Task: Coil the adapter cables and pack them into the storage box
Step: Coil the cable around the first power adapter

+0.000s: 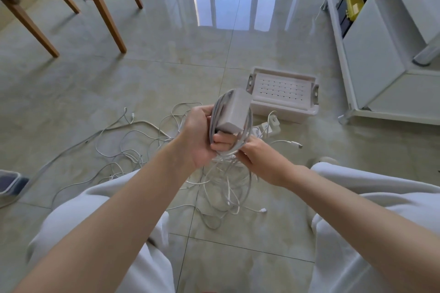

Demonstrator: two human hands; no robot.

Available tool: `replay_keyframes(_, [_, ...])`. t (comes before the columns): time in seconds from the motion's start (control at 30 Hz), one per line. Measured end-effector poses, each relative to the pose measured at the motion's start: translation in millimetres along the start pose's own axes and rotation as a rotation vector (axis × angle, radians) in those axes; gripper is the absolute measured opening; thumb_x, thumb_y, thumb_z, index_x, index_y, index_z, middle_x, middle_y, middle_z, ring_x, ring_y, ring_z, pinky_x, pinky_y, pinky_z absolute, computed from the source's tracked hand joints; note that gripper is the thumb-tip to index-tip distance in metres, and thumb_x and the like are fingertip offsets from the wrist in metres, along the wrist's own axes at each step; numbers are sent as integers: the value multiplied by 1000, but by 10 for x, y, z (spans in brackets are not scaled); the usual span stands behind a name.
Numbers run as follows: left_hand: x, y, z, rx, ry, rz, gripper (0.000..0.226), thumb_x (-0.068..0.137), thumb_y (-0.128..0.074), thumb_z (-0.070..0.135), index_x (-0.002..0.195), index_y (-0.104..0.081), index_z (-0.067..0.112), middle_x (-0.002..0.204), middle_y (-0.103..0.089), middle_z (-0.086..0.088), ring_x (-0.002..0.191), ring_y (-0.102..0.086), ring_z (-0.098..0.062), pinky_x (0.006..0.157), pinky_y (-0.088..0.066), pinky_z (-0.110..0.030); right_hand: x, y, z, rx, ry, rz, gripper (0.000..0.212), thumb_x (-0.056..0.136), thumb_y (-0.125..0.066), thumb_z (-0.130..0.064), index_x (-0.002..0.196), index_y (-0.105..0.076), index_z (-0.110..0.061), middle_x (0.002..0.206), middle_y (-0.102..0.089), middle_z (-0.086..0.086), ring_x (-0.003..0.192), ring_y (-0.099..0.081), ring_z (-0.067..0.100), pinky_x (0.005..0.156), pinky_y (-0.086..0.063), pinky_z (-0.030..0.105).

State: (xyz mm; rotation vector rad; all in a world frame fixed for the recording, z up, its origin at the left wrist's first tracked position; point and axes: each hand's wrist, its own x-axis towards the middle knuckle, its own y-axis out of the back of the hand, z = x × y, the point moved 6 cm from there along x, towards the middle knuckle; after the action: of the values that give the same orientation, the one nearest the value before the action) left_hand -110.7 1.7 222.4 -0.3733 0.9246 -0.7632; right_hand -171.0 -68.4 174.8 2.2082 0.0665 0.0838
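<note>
White adapter brick (pixel 234 112): one, held up above the floor, with the cable coil (pixel 248 123) looped round it.
Left hand (pixel 197 135): fingers curled tight round brick and coil from below.
Right hand (pixel 253 156): pinches the loops at the coil's lower end.
Loose cables (pixel 133 150): tangled heap on the floor tiles (pixel 166 66), too knotted to count.
Second adapter (pixel 267 127): one, on the floor just beside the box.
Storage box (pixel 283 95): one, white, two grey latches (pixel 251 82), perforated panel showing; contents cannot tell.
</note>
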Motion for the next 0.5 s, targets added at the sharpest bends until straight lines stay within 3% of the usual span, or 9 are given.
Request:
replay_keyframes(0.07, [-2, 52, 80, 44, -54, 48, 29, 92, -25, 19, 76, -45, 6, 61, -38, -5, 25, -28, -8, 25, -17, -8, -31, 42, -15, -125, -19, 114, 21, 91, -54, -9, 110, -63, -7, 127, -51, 13, 115, -47, 29, 96, -43, 43])
replay_keyframes(0.13, [9, 130, 150, 62, -92, 98, 28, 92, -25, 21, 76, -45, 8, 67, -34, -5, 24, -27, -7, 25, -16, -7, -56, 59, -18, -178, -85, 182, 19, 87, -61, -10, 105, -61, -8, 120, -51, 14, 105, -51, 28, 88, -47, 41])
replay_keyframes(0.2, [19, 191, 177, 71, -89, 128, 27, 91, -25, 24, 76, -43, 11, 68, -32, -4, 24, -24, -6, 26, -14, -6, -73, -7, 18, -86, -202, 106, 31, 90, -58, -17, 119, -49, -8, 120, -53, 11, 92, -58, 27, 79, -46, 31])
replay_keyframes(0.3, [37, 255, 144, 252, -43, 173, 34, 94, -26, 32, 78, -45, 9, 59, -34, -4, 24, -24, -7, 27, -15, -6, -111, -120, 97, -115, -341, -128, 39, 94, -49, -30, 126, -38, -11, 105, -63, 12, 89, -61, 32, 77, -47, 37])
replay_keyframes(0.43, [33, 349, 36, 812, 17, 320, 52, 96, -30, 55, 72, -44, 11, 38, -36, 2, 26, -26, -8, 32, -16, -10, -154, -67, -49, -268, -145, -181, 27, 97, -43, -35, 113, -53, -15, 100, -65, 1, 94, -58, 21, 81, -33, 25])
replay_keyframes(0.5, [28, 345, -38, 967, 59, 270, 57, 91, -28, 66, 70, -46, 16, 34, -36, 5, 28, -28, -8, 34, -18, -14, -189, -32, -63, -297, -71, -162, 23, 97, -43, -33, 109, -54, -18, 104, -63, -5, 100, -55, 14, 89, -29, 23])
